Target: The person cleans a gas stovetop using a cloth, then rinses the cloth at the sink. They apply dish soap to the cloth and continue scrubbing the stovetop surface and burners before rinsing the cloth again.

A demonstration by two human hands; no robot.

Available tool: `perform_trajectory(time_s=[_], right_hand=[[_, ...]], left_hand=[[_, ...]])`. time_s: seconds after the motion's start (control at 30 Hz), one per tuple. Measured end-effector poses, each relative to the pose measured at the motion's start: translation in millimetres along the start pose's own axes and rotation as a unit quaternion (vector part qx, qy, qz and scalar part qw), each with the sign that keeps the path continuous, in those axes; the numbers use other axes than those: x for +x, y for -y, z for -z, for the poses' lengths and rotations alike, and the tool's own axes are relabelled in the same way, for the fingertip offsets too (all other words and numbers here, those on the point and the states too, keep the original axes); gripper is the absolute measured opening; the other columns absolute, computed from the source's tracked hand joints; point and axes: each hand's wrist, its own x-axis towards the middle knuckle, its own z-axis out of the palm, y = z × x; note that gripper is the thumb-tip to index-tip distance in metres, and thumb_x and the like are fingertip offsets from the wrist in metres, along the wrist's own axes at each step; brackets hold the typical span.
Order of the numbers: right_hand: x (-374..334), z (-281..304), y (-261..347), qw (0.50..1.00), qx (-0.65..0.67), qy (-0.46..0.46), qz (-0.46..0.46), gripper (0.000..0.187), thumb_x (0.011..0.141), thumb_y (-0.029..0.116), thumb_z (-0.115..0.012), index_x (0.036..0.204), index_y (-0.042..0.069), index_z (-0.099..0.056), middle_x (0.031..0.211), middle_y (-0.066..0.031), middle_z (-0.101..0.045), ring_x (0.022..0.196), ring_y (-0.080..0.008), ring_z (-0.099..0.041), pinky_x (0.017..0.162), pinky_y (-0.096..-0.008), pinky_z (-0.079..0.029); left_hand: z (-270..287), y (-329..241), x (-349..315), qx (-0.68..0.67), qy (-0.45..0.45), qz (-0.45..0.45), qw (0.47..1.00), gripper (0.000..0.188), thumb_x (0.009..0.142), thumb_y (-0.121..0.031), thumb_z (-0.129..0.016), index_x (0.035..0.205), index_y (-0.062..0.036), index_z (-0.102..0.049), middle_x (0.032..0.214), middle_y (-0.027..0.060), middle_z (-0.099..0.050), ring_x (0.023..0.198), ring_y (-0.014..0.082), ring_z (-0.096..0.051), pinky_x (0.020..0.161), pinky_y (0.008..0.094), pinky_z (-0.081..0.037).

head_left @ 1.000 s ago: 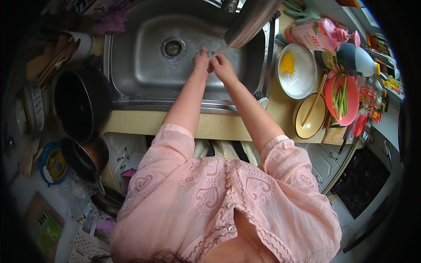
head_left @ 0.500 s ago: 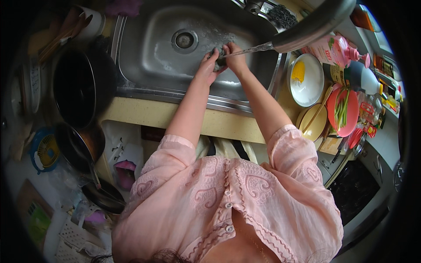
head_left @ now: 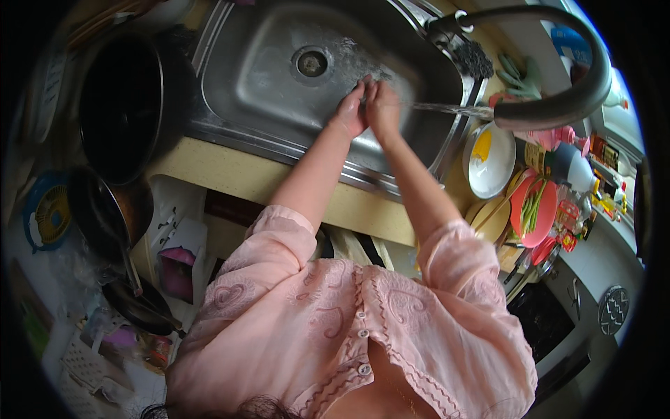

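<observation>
Over the stainless steel sink (head_left: 258,52), my left hand (head_left: 352,113) and my right hand (head_left: 382,108) are pressed together with fingers curled. Whatever lies between them is hidden by the fingers. A thin stream of water (head_left: 450,109) runs from the curved metal faucet (head_left: 541,113) toward my right hand. The round drain (head_left: 311,63) sits just beyond and left of my hands, with water drops and wet streaks on the basin around it.
Right of the sink stand a white bowl (head_left: 497,174) with a piece of corn (head_left: 481,146) and a coral bowl (head_left: 546,216) with green stalks (head_left: 533,209). A dark scrubber (head_left: 474,60) rests by the faucet base. At left is a large black pot (head_left: 118,105).
My hands have closed together more tightly; a dark grey thing that showed between them is now out of sight. The view has shifted, bringing more of the faucet into it.
</observation>
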Motion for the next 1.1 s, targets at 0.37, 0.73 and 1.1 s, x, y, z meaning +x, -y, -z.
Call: perform_trajectory(time_s=[0.37,0.73,1.1], right_hand=[[3,1,8,0.996,0.084,0.003,-0.030,0.022,0.076,0.018,-0.054,0.066,-0.001,-0.052,0.061,-0.0212,-0.052,0.057,-0.0392,-0.050,0.053,-0.0437,-0.039],[-2,-17,-23,0.996,0.087,-0.029,0.007,0.025,0.077,0.007,-0.044,0.099,-0.005,-0.048,0.104,-0.0275,-0.050,0.092,-0.0366,-0.050,0.079,-0.0391,-0.039],[-2,-25,-60,0.993,-0.010,0.115,-0.023,0.053,0.091,0.039,-0.019,0.120,0.002,-0.044,0.127,-0.0222,-0.037,0.120,-0.0323,-0.034,0.100,-0.0367,-0.023]], left_hand=[[2,5,-3,-0.056,0.067,-0.027,0.996,0.045,0.089,-0.039,-0.039,0.124,-0.0120,-0.038,0.122,0.0079,-0.043,0.111,0.0218,-0.042,0.094,0.0373,-0.034],[-2,2,-5,-0.011,0.064,-0.043,0.997,0.040,0.086,-0.040,-0.044,0.114,-0.0121,-0.048,0.121,0.0079,-0.044,0.111,0.0220,-0.042,0.093,0.0351,-0.035],[-1,15,-3,0.131,-0.022,-0.123,0.983,0.027,0.087,-0.024,-0.046,0.110,-0.0110,-0.047,0.094,0.0043,-0.058,0.084,0.0173,-0.055,0.070,0.0328,-0.046]])
